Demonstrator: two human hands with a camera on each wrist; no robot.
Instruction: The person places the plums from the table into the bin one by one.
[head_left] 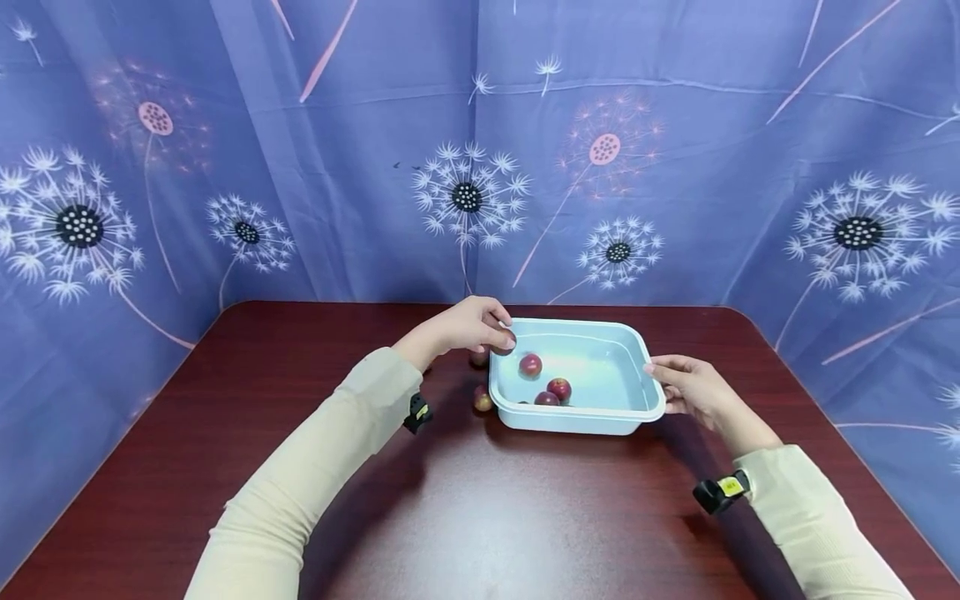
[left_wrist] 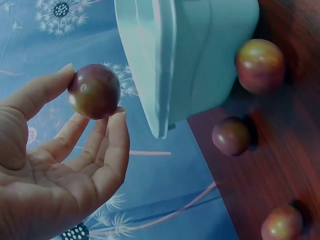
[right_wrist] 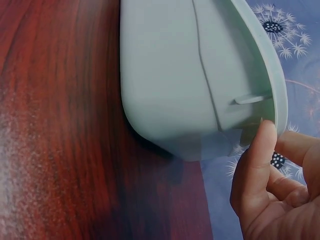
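Note:
My left hand pinches a dark red plum between thumb and fingertips, above the left rim of a pale blue plastic basin. Inside the basin lie several plums, among them a red plum near its left wall and another plum closer to the front. On the right, my right hand grips the basin's rim with thumb and fingers. The basin stands on the table. Beside its left wall, a red and yellow plum rests on the wood.
More plums, a small dark plum and a reddish plum, lie on the dark red wooden table left of the basin. A blue curtain with dandelion prints hangs behind the table and along both sides.

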